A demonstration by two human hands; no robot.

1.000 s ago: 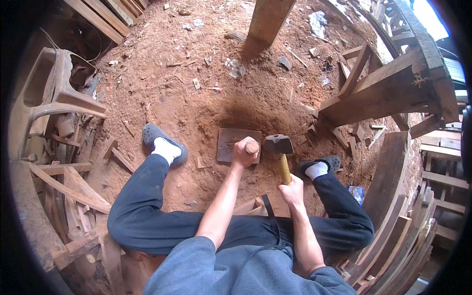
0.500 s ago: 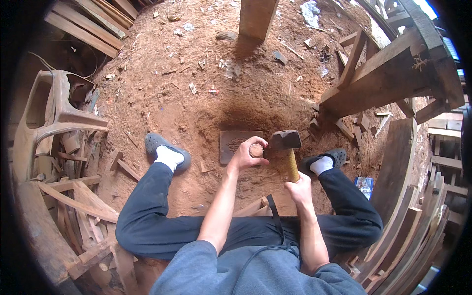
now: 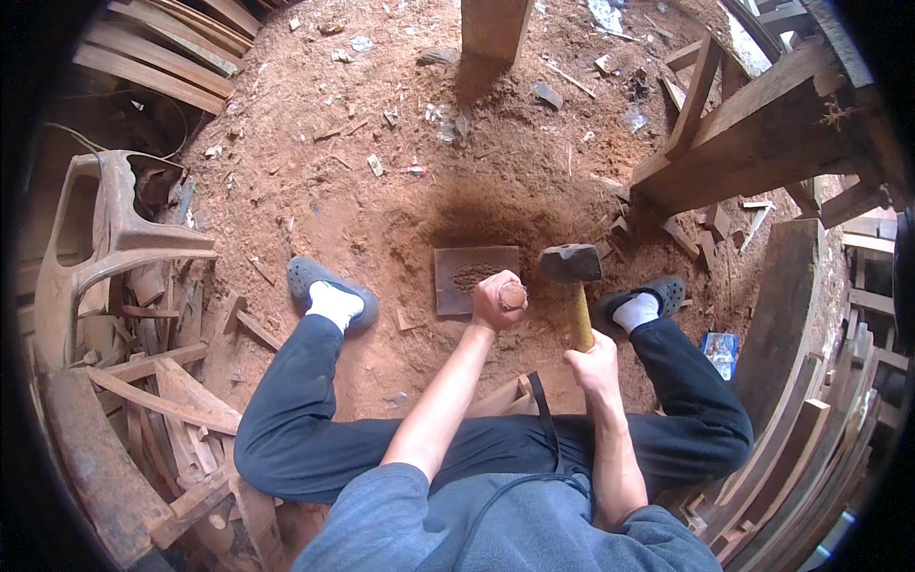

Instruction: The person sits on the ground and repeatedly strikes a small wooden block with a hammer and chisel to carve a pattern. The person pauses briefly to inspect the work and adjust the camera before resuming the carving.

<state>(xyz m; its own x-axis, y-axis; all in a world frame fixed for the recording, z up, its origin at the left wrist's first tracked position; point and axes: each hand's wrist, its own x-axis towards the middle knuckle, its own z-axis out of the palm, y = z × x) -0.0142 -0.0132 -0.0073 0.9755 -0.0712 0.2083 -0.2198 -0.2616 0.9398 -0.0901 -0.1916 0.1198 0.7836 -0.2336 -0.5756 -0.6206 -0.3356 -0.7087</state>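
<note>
My left hand is closed round a wooden handle. Only its round, pale end shows; whatever lies below the fist is hidden. Just left of and beyond that hand, a square brown wooden board lies on the ground, its middle rough and hollowed. My right hand grips a hammer by its yellow handle. The dark, blocky hammer head is raised to the right of the left fist, apart from it. Wood dust darkens the ground around the board.
My feet in grey clogs rest either side of the board. A brown plastic chair and scrap wood stand at left. A heavy wooden beam is at far right, stacked planks at near right, and a post ahead.
My left hand's fingers have closed tighter round the wooden handle, which now tilts differently. Hammer and right hand stay nearly in place. The whole view has shifted slightly.
</note>
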